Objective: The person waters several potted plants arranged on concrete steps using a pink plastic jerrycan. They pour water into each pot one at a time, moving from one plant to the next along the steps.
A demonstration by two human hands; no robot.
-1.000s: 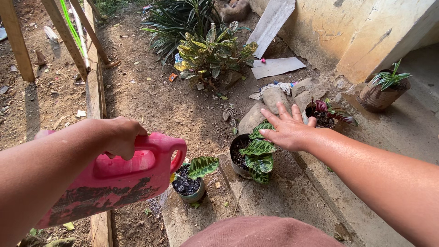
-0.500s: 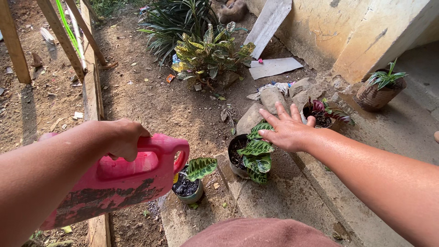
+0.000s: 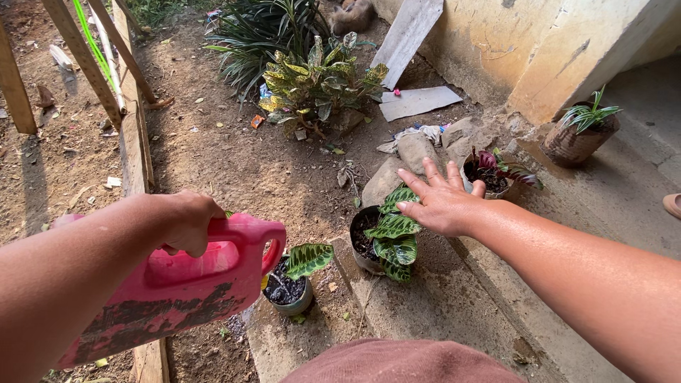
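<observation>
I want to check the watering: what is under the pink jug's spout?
A small pot with wet dark soil and one striped leaf. The pink jug covers the pot's left rim.

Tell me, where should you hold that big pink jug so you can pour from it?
By its looped handle on top, coming from above and behind. The pink jug lies tipped forward toward the small pot, and the handle is the one narrow part fingers can wrap around. The left hand grips it just so.
</observation>
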